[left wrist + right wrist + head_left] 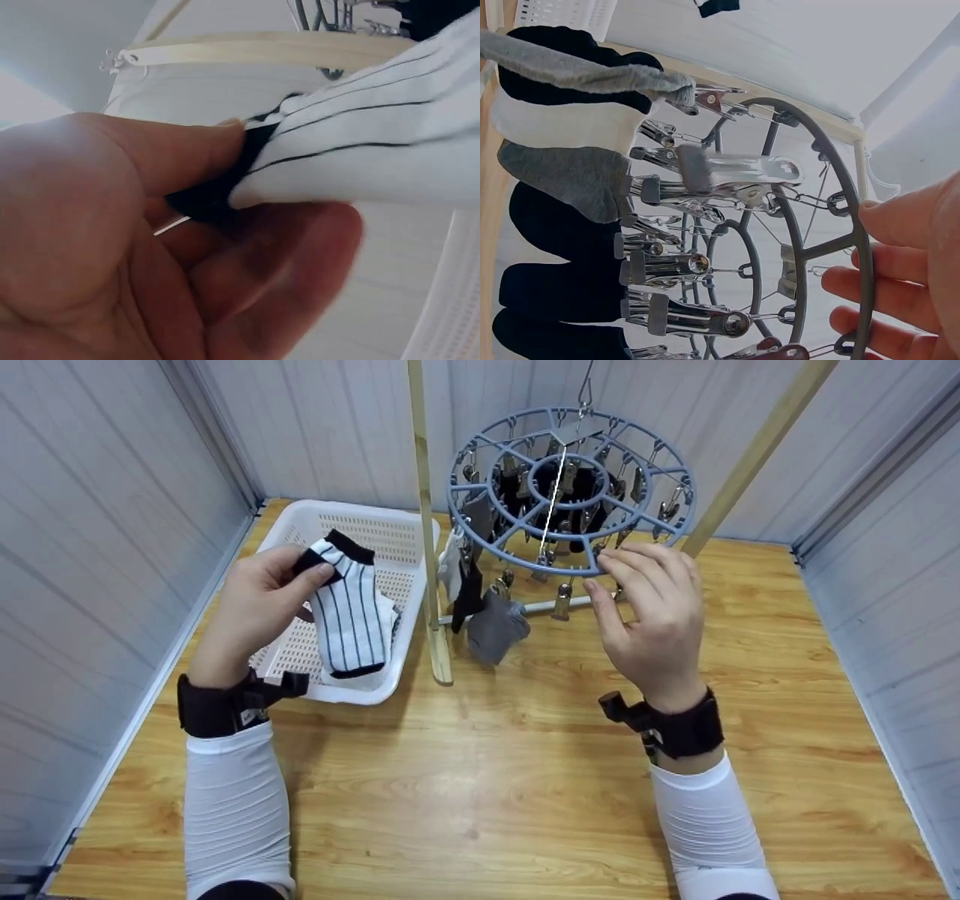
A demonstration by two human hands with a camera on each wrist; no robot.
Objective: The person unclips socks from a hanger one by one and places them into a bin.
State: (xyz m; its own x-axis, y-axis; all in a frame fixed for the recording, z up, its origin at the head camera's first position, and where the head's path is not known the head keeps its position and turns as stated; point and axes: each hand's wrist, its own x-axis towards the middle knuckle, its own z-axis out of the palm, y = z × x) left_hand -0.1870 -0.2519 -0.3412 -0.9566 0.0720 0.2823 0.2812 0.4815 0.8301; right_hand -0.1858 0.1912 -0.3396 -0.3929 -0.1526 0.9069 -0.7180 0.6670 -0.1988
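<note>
A white sock with dark stripes and black ends (351, 619) hangs from my left hand (262, 600), which pinches one black end between thumb and fingers. It overlaps the white basket (360, 695) in the head view. My right hand (656, 619) holds the near right rim of a round blue-grey clip hanger (566, 571), thumb on one side and fingertips on the other. A bare metal clip (562, 604) dangles close by the thumb. Grey, white and black socks hang from other clips, among them a grey sock (495, 630) and, in the right wrist view, a black sock (559, 292).
Wooden posts stand left (421, 472) and right (757, 454) of the hanger. A pale crossbar (540, 607) runs low beneath it. White cloth lies in the basket. Ribbed white walls (97, 547) enclose the wood-grain table (465, 780) on the sides and back.
</note>
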